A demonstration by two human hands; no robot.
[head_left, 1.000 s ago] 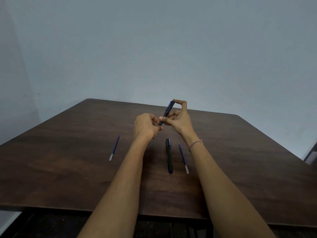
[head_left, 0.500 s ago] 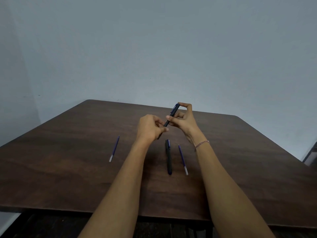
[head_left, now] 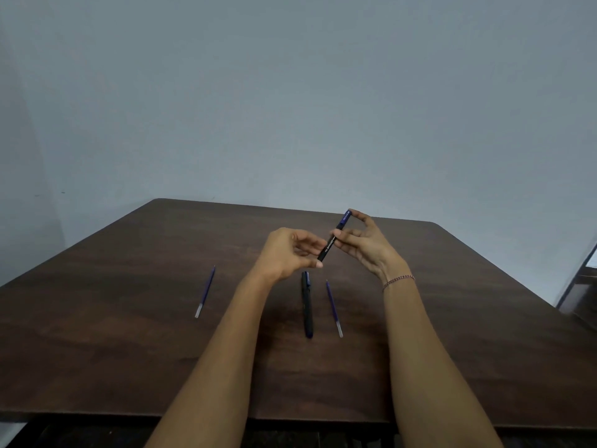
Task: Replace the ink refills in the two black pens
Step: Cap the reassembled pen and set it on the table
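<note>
I hold one black pen (head_left: 330, 243) slanted in the air above the table's middle. My right hand (head_left: 365, 244) pinches its upper half, with the fingertips near the blue cap end. My left hand (head_left: 290, 253) grips the pen's lower end with the fingertips. A second black pen (head_left: 307, 303) lies on the table below my hands, pointing towards me. One blue ink refill (head_left: 333, 308) lies just right of that pen. Another blue refill (head_left: 205, 291) lies further left, apart from the rest.
The dark brown wooden table (head_left: 129, 318) stands against a plain grey wall. Part of a dark piece of furniture (head_left: 581, 286) shows past the table's right edge. A thin bracelet is on my right wrist.
Both hands have drifted a little to the right with the pen. My left fingers have loosened from a closed fist to a fingertip grip on the pen's lower end.
</note>
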